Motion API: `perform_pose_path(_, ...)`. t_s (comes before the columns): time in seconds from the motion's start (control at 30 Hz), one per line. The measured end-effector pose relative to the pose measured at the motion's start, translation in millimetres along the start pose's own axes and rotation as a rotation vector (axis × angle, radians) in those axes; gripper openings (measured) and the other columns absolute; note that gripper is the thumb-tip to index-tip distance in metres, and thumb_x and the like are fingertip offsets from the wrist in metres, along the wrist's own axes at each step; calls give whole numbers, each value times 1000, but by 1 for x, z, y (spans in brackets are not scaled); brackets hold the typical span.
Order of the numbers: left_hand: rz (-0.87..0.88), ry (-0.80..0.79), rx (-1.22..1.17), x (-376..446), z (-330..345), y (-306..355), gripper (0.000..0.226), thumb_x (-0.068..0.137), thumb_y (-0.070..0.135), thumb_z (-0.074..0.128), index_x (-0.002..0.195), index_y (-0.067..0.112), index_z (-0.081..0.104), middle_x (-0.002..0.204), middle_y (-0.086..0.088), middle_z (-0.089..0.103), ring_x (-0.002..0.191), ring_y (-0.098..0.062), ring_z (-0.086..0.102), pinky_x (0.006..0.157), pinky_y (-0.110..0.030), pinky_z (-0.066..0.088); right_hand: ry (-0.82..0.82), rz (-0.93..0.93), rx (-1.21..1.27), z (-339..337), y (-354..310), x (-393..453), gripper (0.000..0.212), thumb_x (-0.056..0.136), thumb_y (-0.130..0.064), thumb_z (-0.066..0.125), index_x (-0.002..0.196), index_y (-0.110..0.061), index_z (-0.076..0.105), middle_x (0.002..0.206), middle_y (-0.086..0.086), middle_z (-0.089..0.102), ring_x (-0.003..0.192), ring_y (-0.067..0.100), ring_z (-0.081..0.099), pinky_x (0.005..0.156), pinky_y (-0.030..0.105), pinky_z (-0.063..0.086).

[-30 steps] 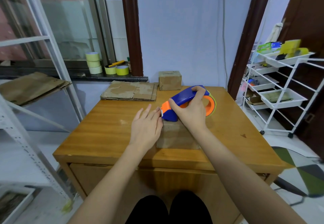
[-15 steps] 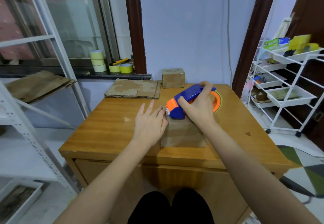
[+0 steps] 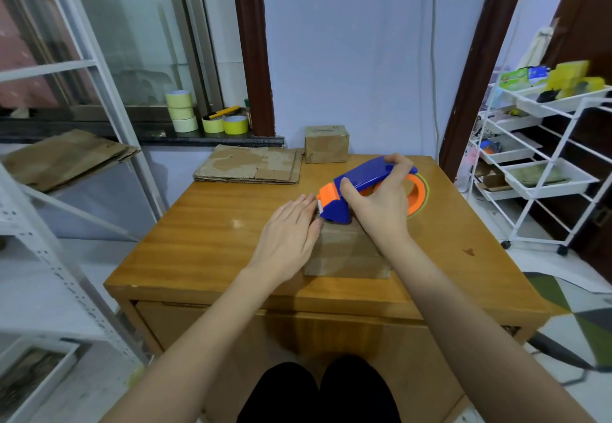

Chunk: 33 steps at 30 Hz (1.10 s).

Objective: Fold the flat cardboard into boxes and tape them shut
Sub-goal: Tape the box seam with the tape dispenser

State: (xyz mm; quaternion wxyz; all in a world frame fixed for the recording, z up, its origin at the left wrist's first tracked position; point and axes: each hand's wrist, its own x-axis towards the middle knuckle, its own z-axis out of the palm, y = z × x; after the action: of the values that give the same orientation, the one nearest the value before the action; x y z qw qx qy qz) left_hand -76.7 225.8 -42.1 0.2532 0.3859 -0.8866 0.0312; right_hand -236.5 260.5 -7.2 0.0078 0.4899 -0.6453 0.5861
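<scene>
Blue-and-orange plastic tape dispenser (image 3: pixel 367 190) is gripped by the right hand (image 3: pixel 381 210) atop the small brown cardboard box (image 3: pixel 344 250) on the wooden bench (image 3: pixel 205 240). Against the box's left side, the left hand (image 3: pixel 288 240) is pressed flat, fingers straight.

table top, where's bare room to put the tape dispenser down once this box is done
Bare wood lies left of the left hand, below the flat cardboard stack, and right of the box being taped toward the table edge. The back is crowded by the stack and finished box.

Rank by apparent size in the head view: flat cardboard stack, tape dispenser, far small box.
1. flat cardboard stack
2. tape dispenser, about as large, but nearer the camera, so unsure
3. far small box
</scene>
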Motion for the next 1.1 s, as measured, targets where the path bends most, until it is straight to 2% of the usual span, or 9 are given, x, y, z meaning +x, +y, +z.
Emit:
perform_pose_path(0.2, 21, 4, -21, 5, 0, 1, 56, 96, 31, 21, 139, 6, 46, 142, -10, 49, 139, -17, 35, 113, -23, 10, 15, 4, 1, 2, 0, 1, 69, 77, -31, 75, 126, -10, 32, 80, -17, 45, 81, 18, 60, 77, 37, 52)
perform_pose_path(0.33, -9, 3, -71, 1, 4, 1, 53, 98, 32, 23, 141, 10, 44, 145, -6, 46, 138, -14, 35, 113, -21, 11, 13, -1, -25, 3, 0, 0, 70, 77, -33, 75, 127, -9, 32, 78, -17, 45, 80, 18, 60, 76, 38, 52)
perform_pose_path(0.43, -48, 11, -54, -2, 7, 3, 55, 98, 35, 19, 143, 12, 41, 144, -5, 47, 136, -13, 38, 112, -21, 13, 25, -2, -49, 4, -3, 2, 75, 75, -41, 76, 127, -11, 31, 83, -10, 50, 83, 19, 61, 76, 36, 51)
perform_pose_path(0.53, -58, 4, 43, 3, 7, 9, 60, 94, 33, 16, 137, 10, 50, 140, -6, 52, 134, -19, 43, 114, -29, 22, 17, 9, -119, 4, -5, 1, 86, 70, -54, 76, 129, -13, 30, 95, -6, 48, 85, 18, 57, 78, 34, 48)
perform_pose_path(0.6, -55, 7, 104, 4, 6, 9, 62, 91, 33, 17, 125, 8, 61, 129, -7, 61, 122, -24, 56, 105, -35, 38, 16, 14, -133, 4, -5, 1, 87, 69, -54, 77, 130, -14, 29, 95, -6, 48, 85, 16, 56, 77, 32, 48)
perform_pose_path(0.67, -43, 39, 170, 4, 5, 7, 53, 90, 30, 26, 111, 8, 70, 115, -8, 69, 103, -27, 67, 89, -36, 48, 15, 4, -122, 4, -4, 4, 81, 71, -45, 77, 129, -13, 30, 87, -9, 48, 83, 18, 58, 74, 31, 46)
perform_pose_path(0.8, -26, 45, 256, 4, 4, 7, 45, 88, 27, 33, 102, 10, 73, 107, -4, 72, 84, -27, 70, 73, -33, 47, -7, -3, -112, 2, -2, 7, 78, 70, -40, 77, 127, -15, 30, 87, -7, 52, 81, 18, 60, 73, 33, 50)
perform_pose_path(0.93, -28, 52, 277, 1, 5, 2, 45, 88, 27, 34, 105, 12, 73, 110, -2, 71, 81, -28, 71, 72, -32, 45, 7, 15, -107, -8, 0, 15, 74, 70, -38, 76, 124, -18, 30, 81, -7, 54, 79, 20, 61, 72, 35, 48)
perform_pose_path(1.1, 11, 66, 233, 3, 9, 6, 44, 89, 25, 34, 107, 13, 72, 116, -2, 69, 63, -23, 67, 68, -31, 46, -30, -40, -152, -41, 13, 29, 73, 70, -31, 78, 123, -14, 30, 76, -7, 50, 74, 21, 57, 67, 35, 45)
